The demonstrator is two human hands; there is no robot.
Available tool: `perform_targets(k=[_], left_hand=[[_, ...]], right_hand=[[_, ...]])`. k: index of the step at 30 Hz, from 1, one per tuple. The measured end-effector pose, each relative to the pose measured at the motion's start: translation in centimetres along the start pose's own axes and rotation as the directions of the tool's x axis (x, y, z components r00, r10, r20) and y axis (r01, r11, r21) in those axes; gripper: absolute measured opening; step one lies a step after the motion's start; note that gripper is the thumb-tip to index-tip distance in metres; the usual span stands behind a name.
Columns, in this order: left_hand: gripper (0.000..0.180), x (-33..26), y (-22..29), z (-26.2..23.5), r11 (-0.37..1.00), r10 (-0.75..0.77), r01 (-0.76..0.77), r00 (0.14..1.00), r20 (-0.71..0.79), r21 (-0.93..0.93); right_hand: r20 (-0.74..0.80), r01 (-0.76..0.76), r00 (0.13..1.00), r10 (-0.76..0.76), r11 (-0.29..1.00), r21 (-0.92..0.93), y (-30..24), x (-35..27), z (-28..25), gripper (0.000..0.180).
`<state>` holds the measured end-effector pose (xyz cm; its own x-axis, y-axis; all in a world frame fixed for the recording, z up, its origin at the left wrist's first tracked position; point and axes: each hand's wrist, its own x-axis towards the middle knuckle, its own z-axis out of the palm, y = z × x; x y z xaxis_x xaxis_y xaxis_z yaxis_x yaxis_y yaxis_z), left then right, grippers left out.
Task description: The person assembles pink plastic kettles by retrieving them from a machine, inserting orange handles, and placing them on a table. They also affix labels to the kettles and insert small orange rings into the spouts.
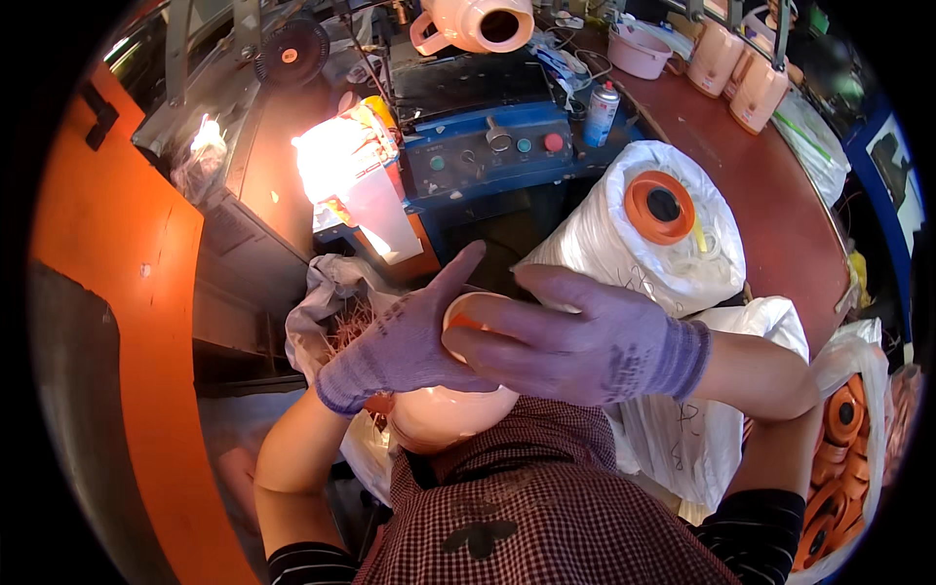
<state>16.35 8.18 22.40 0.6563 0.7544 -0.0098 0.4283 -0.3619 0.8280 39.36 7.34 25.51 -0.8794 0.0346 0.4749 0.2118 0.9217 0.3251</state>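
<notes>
A pale pink plastic jug body (453, 421) rests against my checked apron, its narrow neck turned up. Around its neck my left hand (400, 346), in a purple glove, is closed with the thumb raised. My right hand (575, 336), gloved the same way, bends its fingers over the jug's mouth. A bit of an orange ring (470, 322) shows at the mouth beneath those fingers; most of it is hidden. Just beyond my right hand a white sack (595, 229) holds an orange collar (660, 207) with a dark centre.
A blue control panel (487, 151) with knobs and buttons stands ahead, a spray can (602, 112) beside it. Another pink jug (478, 24) is above. An orange machine panel (136, 292) rises at left. At right are a red-brown table (741, 185) and a bag of orange collars (843, 419).
</notes>
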Motion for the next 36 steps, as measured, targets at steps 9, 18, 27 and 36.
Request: perform_targets(k=[9, 18, 27, 36], left_hand=[[0.121, -3.6, 1.9, -0.5, 0.987, -0.017, -0.04, 0.938, -0.347, -0.157], [0.118, -3.6, -3.3, 2.3, 0.981, -0.186, 0.189, 0.894, -0.407, -0.033], [0.11, -6.5, -1.2, 1.7, 0.996, 0.044, 0.005, 0.831, -0.554, 0.088], [0.086, -9.2, 1.6, 2.6, 0.986, -0.164, 0.1, 0.739, -0.654, -0.134]], right_hand=[[0.08, -0.072, 0.994, 0.077, 0.995, -0.067, 7.8, -1.3, 0.4, 0.018], [-0.014, 0.023, 1.0, -0.024, 0.999, -0.035, 3.4, 4.6, 4.1, 0.025], [-0.156, -0.701, 0.665, 0.73, 0.683, 0.208, 5.3, -0.7, 9.1, 0.017], [0.082, -0.694, 0.642, 0.762, 0.533, 0.485, 4.1, -0.6, 16.1, 0.054]])
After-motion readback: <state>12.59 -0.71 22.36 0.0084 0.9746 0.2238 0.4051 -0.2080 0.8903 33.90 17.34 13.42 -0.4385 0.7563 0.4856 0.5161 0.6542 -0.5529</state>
